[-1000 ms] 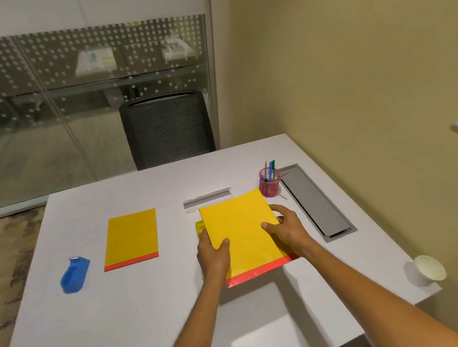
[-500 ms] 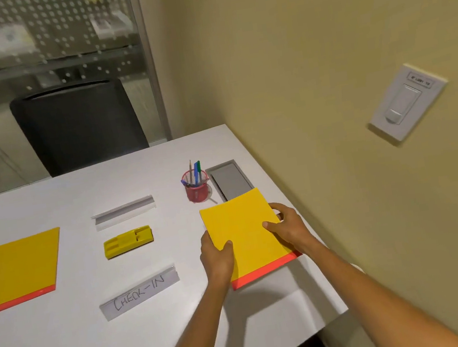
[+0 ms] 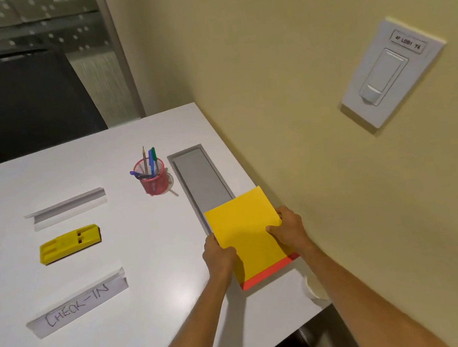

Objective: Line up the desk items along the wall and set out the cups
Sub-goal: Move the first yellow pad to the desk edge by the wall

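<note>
A single head-worn wide-angle view looks forward and steeply down from above the near edge of the white tabletop, turned toward its right side. The yellow wall with a light switch fills the right half, close by. Both forearms reach in from the bottom edge, near the lens. The far end shows a dark chair back and a glass partition. Straight lines bow toward the frame's edges.

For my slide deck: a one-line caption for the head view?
Both hands hold a yellow pad beside the wall.
</note>
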Demonstrator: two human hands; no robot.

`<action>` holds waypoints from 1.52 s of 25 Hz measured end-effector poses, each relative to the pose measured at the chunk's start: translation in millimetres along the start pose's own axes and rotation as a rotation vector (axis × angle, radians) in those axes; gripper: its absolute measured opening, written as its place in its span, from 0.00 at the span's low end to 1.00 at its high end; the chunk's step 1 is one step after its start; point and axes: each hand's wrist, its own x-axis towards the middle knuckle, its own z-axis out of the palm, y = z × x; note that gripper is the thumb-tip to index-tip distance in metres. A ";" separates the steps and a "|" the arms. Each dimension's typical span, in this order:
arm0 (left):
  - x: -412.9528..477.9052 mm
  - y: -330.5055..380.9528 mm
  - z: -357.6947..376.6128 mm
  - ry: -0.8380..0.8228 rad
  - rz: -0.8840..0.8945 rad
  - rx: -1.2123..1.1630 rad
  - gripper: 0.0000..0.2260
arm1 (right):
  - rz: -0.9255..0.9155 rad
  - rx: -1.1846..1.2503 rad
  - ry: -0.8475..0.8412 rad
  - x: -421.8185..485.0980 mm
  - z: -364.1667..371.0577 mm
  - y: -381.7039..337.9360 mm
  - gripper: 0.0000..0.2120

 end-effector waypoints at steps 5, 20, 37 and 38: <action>6.7 -14.5 24.7 -0.022 -0.035 0.047 0.20 | 0.044 -0.102 -0.038 11.9 6.9 36.0 0.28; 8.2 -23.2 49.3 -0.049 -0.069 0.218 0.12 | 0.080 -0.210 -0.003 11.1 21.9 53.7 0.25; -15.5 -10.2 12.5 -0.028 0.376 0.669 0.31 | -0.143 -0.288 0.097 -13.9 17.1 27.4 0.31; -15.3 -9.1 6.1 0.002 0.445 0.752 0.31 | -0.175 -0.279 0.110 -17.5 19.3 21.6 0.32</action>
